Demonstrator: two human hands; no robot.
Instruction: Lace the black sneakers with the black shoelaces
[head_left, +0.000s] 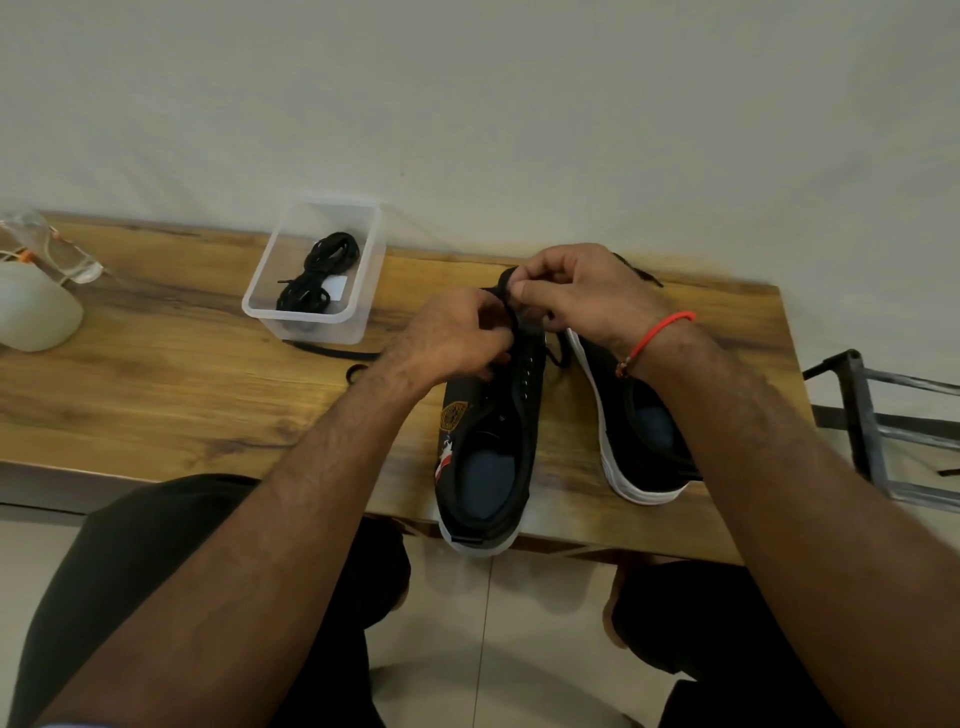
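Two black sneakers with white soles stand on the wooden table, heels toward me. The left sneaker (488, 457) has its heel over the table's front edge. The right sneaker (639, 431) is partly under my right forearm. Over the toe end of the left sneaker, my left hand (457, 338) pinches a black shoelace (506, 278) at the eyelets. My right hand (582, 296) pinches the same lace just above it. One end of this lace trails left across the table (332, 351). A second bundled black shoelace (319, 273) lies in a clear plastic box (270, 291).
The wooden table (182, 395) stands against a pale wall. A white rounded object (31, 312) and clear plastic wrapping (57, 249) sit at the far left. A dark metal rack (872, 431) stands to the right of the table. My knees are below the table's front edge.
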